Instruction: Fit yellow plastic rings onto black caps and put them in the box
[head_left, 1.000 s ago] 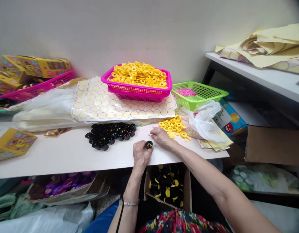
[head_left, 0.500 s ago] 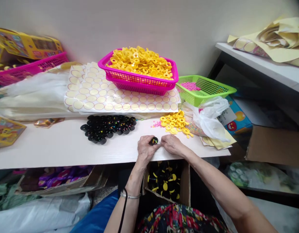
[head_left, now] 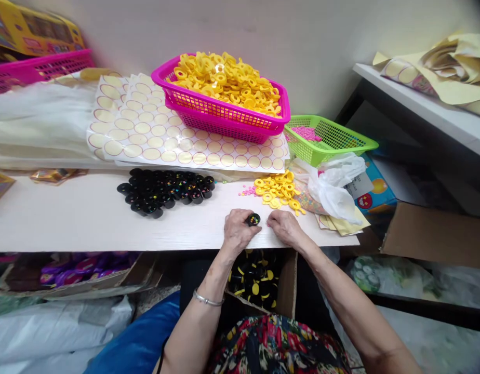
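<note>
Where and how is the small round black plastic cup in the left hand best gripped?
Pinch the small round black plastic cup by its outer wall, probably from the right: the left hand wraps its left side. Its mouth faces up with small coloured beads inside, so stay clear of the opening.

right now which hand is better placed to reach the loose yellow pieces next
Likely the right hand: it's nearer the yellow pieces; the left hand holds a black cup. Whether the right pinches anything is unclear.

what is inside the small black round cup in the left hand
Tiny multicoloured bead-like pieces show inside the small black round cup; whatever lies beneath them is covered.
</note>
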A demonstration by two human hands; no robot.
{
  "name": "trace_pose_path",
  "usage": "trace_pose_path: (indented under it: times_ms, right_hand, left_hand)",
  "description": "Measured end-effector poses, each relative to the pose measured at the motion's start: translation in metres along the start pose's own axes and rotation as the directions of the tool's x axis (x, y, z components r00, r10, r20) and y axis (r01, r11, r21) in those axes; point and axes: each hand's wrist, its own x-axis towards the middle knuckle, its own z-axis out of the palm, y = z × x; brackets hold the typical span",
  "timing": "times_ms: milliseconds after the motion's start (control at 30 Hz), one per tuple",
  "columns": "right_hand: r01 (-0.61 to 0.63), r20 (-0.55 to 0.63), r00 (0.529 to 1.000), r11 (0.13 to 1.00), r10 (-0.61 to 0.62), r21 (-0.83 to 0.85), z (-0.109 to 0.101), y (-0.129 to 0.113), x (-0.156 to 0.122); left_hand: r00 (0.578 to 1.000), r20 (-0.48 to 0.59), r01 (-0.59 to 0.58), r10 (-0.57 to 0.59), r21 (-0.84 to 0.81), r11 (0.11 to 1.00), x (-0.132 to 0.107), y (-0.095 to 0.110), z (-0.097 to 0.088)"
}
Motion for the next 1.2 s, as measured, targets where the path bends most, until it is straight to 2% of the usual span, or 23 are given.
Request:
trace_pose_path:
  times_ms: [67,133,267,333,500,600,700,1033,1133,1200]
  right_hand:
    - [0.064,-0.047,0.997,0.996,-0.061,0.058,0.004,0.004,-0.004]
    - [0.115,-0.090,0.990,0.992,-0.111,0.047,0.008,0.006,-0.009]
    - [0.113,-0.133,0.984,0.992,-0.119,-0.049,0.016,0.004,-0.016]
    - [0.125,-0.179,0.975,0.992,-0.129,-0.033,0.017,0.001,-0.016]
    - [0.271,-0.372,0.902,0.959,-0.220,0.090,0.010,-0.012,-0.008]
    - [0.349,-0.346,0.885,0.936,-0.313,0.046,0.006,-0.020,-0.002]
    - [0.369,-0.297,0.883,0.929,-0.363,-0.039,0.006,-0.024,0.003]
    - [0.347,-0.145,0.912,0.910,-0.384,-0.226,0.000,-0.039,0.003]
    - [0.349,-0.150,0.916,0.923,-0.372,-0.159,-0.002,-0.040,0.004]
    - [0.376,-0.153,0.916,0.927,-0.370,0.006,-0.004,-0.033,0.008]
  left_hand:
    - [1.000,0.001,0.002,-0.002,0.005,1.000,0.000,0.000,0.001]
    - [1.000,0.013,0.002,-0.002,0.017,1.000,0.001,0.000,0.001]
    - [1.000,0.015,-0.020,0.020,0.036,0.999,0.000,0.001,-0.001]
    - [0.999,0.013,-0.035,0.035,0.044,0.998,0.000,0.003,-0.002]
    - [0.997,0.034,-0.069,0.067,0.059,0.996,-0.001,0.007,-0.003]
    - [0.998,0.025,-0.064,0.063,0.063,0.996,-0.001,0.008,-0.003]
    - [0.997,0.022,-0.077,0.076,0.053,0.996,-0.002,0.008,-0.004]
    - [0.997,0.024,-0.079,0.078,0.045,0.996,-0.001,0.008,-0.005]
    - [0.998,0.025,-0.056,0.055,0.040,0.998,-0.001,0.007,-0.005]
    - [0.998,0.032,-0.053,0.052,0.047,0.997,-0.001,0.007,-0.005]
